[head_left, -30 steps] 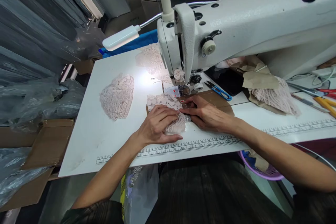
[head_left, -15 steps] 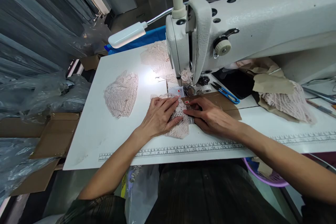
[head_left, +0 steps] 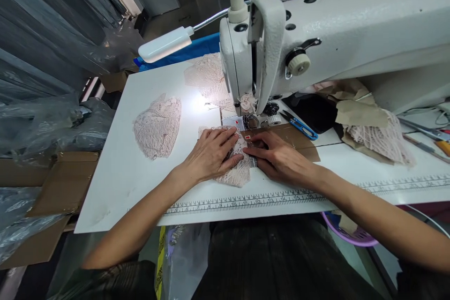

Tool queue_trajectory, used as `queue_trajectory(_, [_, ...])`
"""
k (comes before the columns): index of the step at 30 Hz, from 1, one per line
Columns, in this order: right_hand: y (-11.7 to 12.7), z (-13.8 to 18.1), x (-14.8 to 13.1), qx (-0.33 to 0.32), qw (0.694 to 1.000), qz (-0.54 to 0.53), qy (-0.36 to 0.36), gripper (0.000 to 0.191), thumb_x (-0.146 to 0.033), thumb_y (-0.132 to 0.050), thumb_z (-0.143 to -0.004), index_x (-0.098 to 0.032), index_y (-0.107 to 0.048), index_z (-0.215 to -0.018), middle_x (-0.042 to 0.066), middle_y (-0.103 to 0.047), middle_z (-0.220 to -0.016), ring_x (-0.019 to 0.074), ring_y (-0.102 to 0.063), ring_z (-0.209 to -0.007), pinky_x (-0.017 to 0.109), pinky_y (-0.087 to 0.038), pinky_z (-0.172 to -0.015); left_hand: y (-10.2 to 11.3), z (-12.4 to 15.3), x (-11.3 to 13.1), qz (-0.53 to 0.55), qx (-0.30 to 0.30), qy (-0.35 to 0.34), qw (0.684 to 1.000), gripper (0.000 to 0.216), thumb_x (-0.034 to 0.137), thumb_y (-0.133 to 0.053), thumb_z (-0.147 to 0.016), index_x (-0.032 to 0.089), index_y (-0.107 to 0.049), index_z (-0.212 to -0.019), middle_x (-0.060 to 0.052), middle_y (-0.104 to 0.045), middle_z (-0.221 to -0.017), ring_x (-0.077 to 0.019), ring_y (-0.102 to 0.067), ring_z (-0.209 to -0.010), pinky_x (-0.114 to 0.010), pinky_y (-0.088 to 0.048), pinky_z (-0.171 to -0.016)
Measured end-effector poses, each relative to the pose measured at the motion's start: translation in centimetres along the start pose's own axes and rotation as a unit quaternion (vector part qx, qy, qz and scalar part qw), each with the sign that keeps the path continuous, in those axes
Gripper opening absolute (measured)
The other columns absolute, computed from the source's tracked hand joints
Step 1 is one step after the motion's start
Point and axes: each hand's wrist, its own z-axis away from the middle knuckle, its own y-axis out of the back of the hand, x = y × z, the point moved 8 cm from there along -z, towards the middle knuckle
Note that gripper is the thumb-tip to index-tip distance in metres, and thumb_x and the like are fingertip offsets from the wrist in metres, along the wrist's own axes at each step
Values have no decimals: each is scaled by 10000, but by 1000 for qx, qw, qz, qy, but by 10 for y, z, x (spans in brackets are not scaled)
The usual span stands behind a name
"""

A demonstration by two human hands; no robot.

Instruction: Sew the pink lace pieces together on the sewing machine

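Observation:
Under the needle end of a white sewing machine (head_left: 333,33) lies a pale pink lace piece (head_left: 236,177). My left hand (head_left: 211,154) rests flat on it, fingers stretched toward the presser foot and thumb out to the right. From the right, my right hand (head_left: 277,155) has its thumb and fingertips drawn together at the lace's right edge, close to a small red-and-white mark on the machine bed. Its fingers seem to pinch that edge, though the contact is partly hidden. Brown card (head_left: 298,138) lies behind the right hand.
Another lace piece (head_left: 158,126) lies on the white table (head_left: 108,173), with more lace (head_left: 209,79) behind. Blue thread snips (head_left: 300,125) sit right of the needle. Farther right are lace and paper scraps (head_left: 369,126) and tools. A lamp (head_left: 165,44) hangs over the back edge.
The whole view has shifted slightly, so the table appears a little farther left. Both hands keep nearly the same place on the lace.

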Motion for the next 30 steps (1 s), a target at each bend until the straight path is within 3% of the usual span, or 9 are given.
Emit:
queue_trajectory(9, [3,0,3,25,1000,9,-10,354,-125,-468,-886,-142,-627,-1202,158,-523,-1166,274,-511,-1136,481,-509,-970,-8,-18,-13,24,-64,-68,995,516,466,-495,-943,100,-541,-1304,-190,-525,-1384,-344,-521,-1262,-541,-444,-1034])
queue_trajectory(20, [2,-1,4,63,998,14,-11,380,-97,-473,-880,-177,-604,-1228,142,-507,-1143,272,-509,-1130,500,-530,-938,-14,-18,-22,34,-58,-76,995,510,424,-458,-965,117,-485,-1371,-174,-458,-1450,-322,-427,-1359,-599,-329,-1116])
queue_trajectory(30, [2,-1,4,69,998,3,-11,379,-92,-457,-892,-182,-600,-1231,137,-508,-1138,257,-523,-1110,489,-528,-948,-14,-20,-23,46,-33,-88,994,501,411,-475,-956,102,-500,-1349,-180,-471,-1438,-312,-446,-1349,-616,-301,-1124])
